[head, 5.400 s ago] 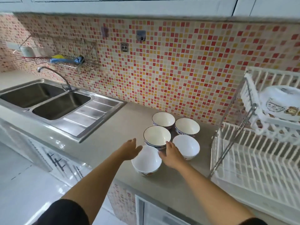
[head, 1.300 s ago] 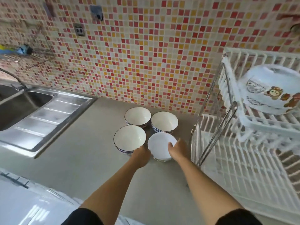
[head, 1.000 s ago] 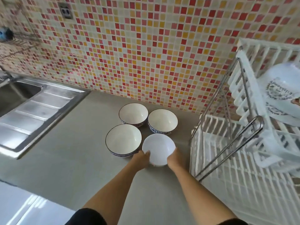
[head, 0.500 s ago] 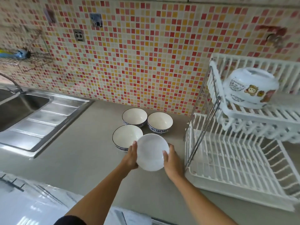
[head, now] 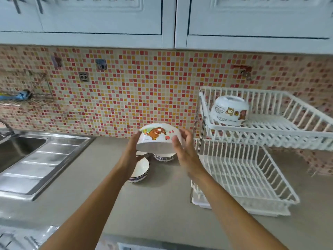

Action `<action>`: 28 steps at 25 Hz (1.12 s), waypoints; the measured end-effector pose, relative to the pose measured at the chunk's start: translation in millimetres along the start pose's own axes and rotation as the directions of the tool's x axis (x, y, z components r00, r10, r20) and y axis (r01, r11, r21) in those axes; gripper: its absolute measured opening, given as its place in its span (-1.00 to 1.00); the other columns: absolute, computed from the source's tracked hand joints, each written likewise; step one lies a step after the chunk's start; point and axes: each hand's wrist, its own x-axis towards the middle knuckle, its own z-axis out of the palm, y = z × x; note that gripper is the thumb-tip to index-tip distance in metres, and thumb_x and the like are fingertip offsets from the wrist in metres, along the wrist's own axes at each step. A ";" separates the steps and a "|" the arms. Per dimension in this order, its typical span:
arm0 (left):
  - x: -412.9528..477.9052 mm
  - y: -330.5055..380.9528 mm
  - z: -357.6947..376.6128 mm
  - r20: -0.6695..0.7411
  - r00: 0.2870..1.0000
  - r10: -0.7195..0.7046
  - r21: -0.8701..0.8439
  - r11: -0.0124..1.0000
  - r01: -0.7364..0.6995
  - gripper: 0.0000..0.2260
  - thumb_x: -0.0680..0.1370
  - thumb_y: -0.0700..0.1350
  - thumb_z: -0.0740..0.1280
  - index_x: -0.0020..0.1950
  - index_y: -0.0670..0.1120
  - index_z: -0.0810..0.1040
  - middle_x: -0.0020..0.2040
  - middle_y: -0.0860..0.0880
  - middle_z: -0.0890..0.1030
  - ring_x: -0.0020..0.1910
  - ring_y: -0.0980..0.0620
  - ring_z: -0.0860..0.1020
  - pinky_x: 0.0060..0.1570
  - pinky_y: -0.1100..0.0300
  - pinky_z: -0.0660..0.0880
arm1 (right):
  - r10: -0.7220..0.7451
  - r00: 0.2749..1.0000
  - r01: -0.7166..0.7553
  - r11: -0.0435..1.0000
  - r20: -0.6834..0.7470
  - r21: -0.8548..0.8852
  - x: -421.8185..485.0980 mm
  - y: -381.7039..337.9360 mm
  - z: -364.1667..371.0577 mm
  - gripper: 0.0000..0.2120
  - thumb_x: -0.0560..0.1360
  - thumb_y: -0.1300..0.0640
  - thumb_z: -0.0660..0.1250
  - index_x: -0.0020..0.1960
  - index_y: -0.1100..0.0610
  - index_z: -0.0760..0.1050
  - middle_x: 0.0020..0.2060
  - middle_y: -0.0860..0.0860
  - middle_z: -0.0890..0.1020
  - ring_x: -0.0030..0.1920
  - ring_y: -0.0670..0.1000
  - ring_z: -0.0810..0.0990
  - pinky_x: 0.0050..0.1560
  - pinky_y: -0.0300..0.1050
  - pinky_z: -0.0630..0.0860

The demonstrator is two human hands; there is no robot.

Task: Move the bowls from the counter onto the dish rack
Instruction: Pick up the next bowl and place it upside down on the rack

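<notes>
I hold a white bowl with a bear picture upside down in the air, above the counter and left of the dish rack. My left hand grips its left side and my right hand its right side. Below it, blue-rimmed bowls stand on the counter: one beside my left wrist, another partly hidden under the held bowl. The white two-tier dish rack stands to the right. A second bear bowl sits upside down on its upper tier.
A steel sink with a drainboard lies at the left. A wire wall shelf hangs over it. White cupboards run overhead. The rack's lower tier holds nothing I can see.
Both hands lifted the white bowl off the counter and turned it upside down, so its bear picture now shows. The view tilted up toward the cupboards.
</notes>
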 end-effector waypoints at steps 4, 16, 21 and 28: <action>-6.0 68.4 40.6 0.204 0.940 0.275 0.111 0.947 -0.301 -0.26 0.22 0.54 0.14 0.25 0.14 0.37 0.31 0.02 0.49 0.28 0.03 0.45 0.35 0.02 0.31 | -0.150 0.989 0.149 0.986 0.014 0.078 12.2 -68.0 -50.0 -0.49 0.43 -0.16 0.21 0.31 -0.15 0.10 0.19 -0.17 0.42 0.12 -0.30 0.51 0.10 -0.35 0.47; 54.2 138.4 193.0 0.617 0.708 0.344 0.332 0.702 -0.630 -0.05 0.19 0.19 0.54 0.48 0.07 0.20 0.38 -0.04 0.44 0.30 -0.06 0.50 0.22 0.02 0.52 | -0.034 0.998 0.054 0.898 0.053 -0.436 54.4 -100.6 -266.0 0.05 0.20 -0.19 0.47 0.52 -0.11 -0.05 0.52 -0.06 0.14 0.47 -0.03 0.22 0.45 0.08 0.24; 73.3 109.0 241.6 0.609 0.721 0.330 0.640 0.332 -0.693 0.03 0.25 0.02 0.59 0.54 -0.02 0.03 0.50 -0.07 0.18 0.45 -0.05 0.22 0.46 -0.07 0.22 | 0.036 0.994 0.047 0.733 0.108 -0.678 82.0 -45.6 -297.5 0.14 0.18 -0.11 0.59 0.53 -0.08 -0.06 0.52 -0.07 0.12 0.50 -0.01 0.13 0.49 0.13 0.14; 82.2 78.0 260.0 0.580 0.774 0.255 0.769 0.142 -0.624 0.14 0.27 0.02 0.58 0.56 -0.12 -0.15 0.51 -0.14 -0.01 0.50 -0.14 0.16 0.48 0.07 0.10 | -0.019 0.987 0.145 0.543 0.160 -0.827 96.8 -15.7 -297.7 0.15 0.17 -0.08 0.60 0.51 -0.07 -0.09 0.47 0.01 0.20 0.43 0.05 0.25 0.35 0.02 0.30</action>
